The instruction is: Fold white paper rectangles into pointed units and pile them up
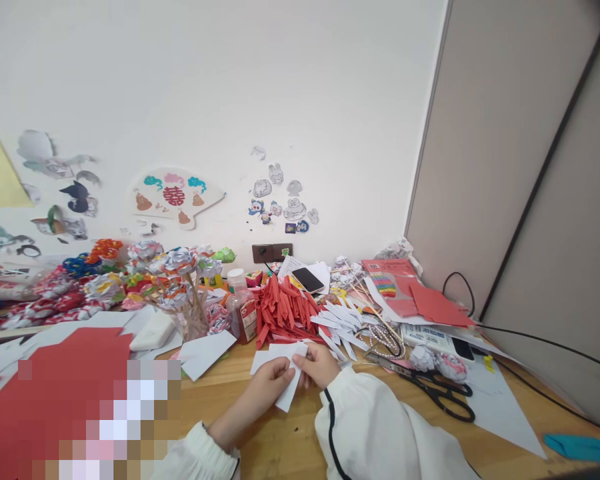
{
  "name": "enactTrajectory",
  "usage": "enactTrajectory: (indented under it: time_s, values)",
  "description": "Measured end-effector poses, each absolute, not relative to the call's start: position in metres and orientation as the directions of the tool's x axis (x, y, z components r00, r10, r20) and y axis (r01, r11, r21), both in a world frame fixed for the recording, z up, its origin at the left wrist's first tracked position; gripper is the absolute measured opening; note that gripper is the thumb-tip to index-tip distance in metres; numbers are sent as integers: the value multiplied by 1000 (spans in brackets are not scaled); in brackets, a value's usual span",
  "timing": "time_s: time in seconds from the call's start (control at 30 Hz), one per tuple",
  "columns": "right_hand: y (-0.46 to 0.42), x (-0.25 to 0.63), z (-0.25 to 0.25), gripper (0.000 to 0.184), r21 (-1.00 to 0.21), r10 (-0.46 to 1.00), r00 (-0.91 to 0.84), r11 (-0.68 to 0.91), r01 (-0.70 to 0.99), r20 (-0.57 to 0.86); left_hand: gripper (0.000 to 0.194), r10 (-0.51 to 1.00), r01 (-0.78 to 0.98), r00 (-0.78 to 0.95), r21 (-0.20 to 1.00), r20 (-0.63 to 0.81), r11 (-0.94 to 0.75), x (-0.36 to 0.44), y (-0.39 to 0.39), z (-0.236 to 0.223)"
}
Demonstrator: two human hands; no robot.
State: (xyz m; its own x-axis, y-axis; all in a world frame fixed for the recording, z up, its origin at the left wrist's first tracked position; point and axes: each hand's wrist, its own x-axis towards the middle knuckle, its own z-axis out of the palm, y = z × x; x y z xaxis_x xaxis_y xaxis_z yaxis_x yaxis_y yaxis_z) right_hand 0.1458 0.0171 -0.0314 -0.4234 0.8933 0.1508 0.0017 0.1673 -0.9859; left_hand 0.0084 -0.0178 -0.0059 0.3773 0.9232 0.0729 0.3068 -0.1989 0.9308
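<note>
My left hand [269, 385] and my right hand [321, 364] meet over the wooden table [275, 447]. Between them is a small piece of white paper [287, 397], its lower end sticking out below the fingers. Both hands pinch it, thumbs close together on its upper part. More white paper [266, 355] shows just behind my left fingers; whether it is a separate piece I cannot tell. Just beyond my hands lie a heap of folded red paper strips [283, 307] and, to its right, a pile of folded white paper strips [344, 321].
Black-handled scissors [443, 393] lie to the right, near crumpled paper balls [423, 358]. A bottle [242, 313] stands behind the left side, beside paper flowers on sticks [190, 300]. A phone [308, 280] rests at the back. Red sheets [65, 373] cover the left.
</note>
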Motion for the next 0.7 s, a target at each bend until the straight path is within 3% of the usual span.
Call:
enactTrajectory:
  time_s: [0.2, 0.33, 0.43, 0.7]
  values:
    - [21, 152, -28, 37, -978, 887, -430, 203, 39, 167, 30, 952, 357, 299, 918, 64, -174, 8, -16, -6]
    - [20, 151, -29, 34, -977, 902, -395, 209, 51, 172, 27, 930, 152, 358, 988, -77, 23, 13, -22, -5]
    - [17, 148, -29, 35, -975, 909, -372, 220, 41, 190, 27, 911, 67, 400, 995, -98, 77, 15, -24, -6]
    - [14, 146, -28, 39, -981, 910, -368, 194, -28, 190, 29, 929, 172, 357, 984, -97, 37, 14, -19, -10]
